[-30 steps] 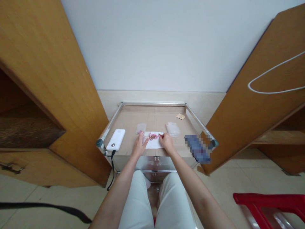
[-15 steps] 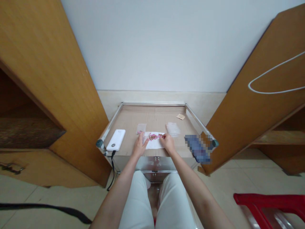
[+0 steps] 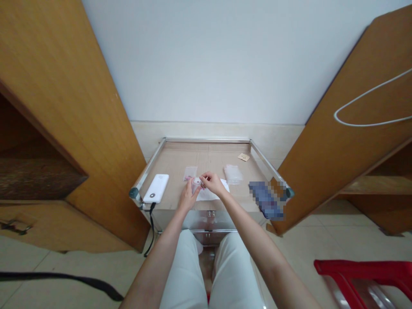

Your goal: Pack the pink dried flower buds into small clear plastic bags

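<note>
The small clear bag (image 3: pixel 196 182) sits in the middle of the frame, held up by the left hand (image 3: pixel 188 196), fingers pinched on it. The right hand (image 3: pixel 212 183) is just to its right, fingertips closed on something tiny, too small to tell. White paper (image 3: pixel 209 195) lies below. A white power bank (image 3: pixel 156 188) rests on the left.

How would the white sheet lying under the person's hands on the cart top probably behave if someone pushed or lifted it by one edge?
The white sheet looks thin and lies flat on the cart top, so it is probably light and would slide easily. Lifted by one edge it would likely droop rather than stay stiff. The right hand crosses above it beside the left hand, so any weight pinning it cannot be judged.
</note>
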### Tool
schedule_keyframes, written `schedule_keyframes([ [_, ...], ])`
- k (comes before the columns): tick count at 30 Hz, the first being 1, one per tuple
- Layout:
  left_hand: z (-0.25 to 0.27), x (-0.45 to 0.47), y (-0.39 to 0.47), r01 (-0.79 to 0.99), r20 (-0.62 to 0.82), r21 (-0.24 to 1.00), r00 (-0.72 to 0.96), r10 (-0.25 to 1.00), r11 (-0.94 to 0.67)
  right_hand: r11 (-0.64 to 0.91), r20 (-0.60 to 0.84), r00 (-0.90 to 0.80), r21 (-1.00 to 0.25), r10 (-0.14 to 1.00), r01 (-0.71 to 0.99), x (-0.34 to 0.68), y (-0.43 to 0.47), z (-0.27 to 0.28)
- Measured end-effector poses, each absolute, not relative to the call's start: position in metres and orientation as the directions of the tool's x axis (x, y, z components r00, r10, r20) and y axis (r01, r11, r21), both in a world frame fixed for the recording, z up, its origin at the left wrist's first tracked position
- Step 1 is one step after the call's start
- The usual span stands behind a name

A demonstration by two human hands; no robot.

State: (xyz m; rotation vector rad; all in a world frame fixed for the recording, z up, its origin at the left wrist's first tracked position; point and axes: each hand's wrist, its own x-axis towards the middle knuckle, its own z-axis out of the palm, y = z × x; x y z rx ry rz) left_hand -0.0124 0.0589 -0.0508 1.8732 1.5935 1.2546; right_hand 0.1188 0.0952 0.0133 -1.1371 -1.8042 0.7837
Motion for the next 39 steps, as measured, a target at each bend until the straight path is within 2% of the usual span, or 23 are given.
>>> schedule_keyframes([
  [3,-0.050,-0.012,0.058,0.582,0.377,0.763,-0.046,0.925,-0.281,0.362,0.339,-0.130,-0.831,0.932,0.424,0.130,0.099,0.002],
  [7,-0.049,-0.012,0.057,0.587,0.376,0.760,-0.049,0.925,-0.277,0.205,0.272,0.047,-0.818,0.961,0.537,0.154,0.102,-0.021],
  [13,-0.049,-0.012,0.057,0.597,0.364,0.758,-0.052,0.930,-0.263,0.170,0.253,0.045,-0.762,0.966,0.625,0.164,0.099,-0.042],
  [22,-0.050,-0.012,0.058,0.595,0.372,0.758,-0.055,0.927,-0.269,0.085,0.225,0.102,-0.691,0.969,0.718,0.160,0.100,-0.037],
  [33,-0.052,-0.013,0.058,0.605,0.369,0.750,-0.045,0.928,-0.269,0.056,0.180,0.107,-0.716,0.978,0.696,0.164,0.108,-0.040],
  [36,-0.052,-0.013,0.058,0.604,0.379,0.747,-0.046,0.924,-0.276,0.056,0.190,0.147,-0.773,0.971,0.633,0.164,0.108,-0.042],
  [39,-0.050,-0.012,0.058,0.599,0.381,0.751,-0.049,0.923,-0.278,0.065,0.182,0.190,-0.864,0.965,0.499,0.158,0.105,-0.034],
])
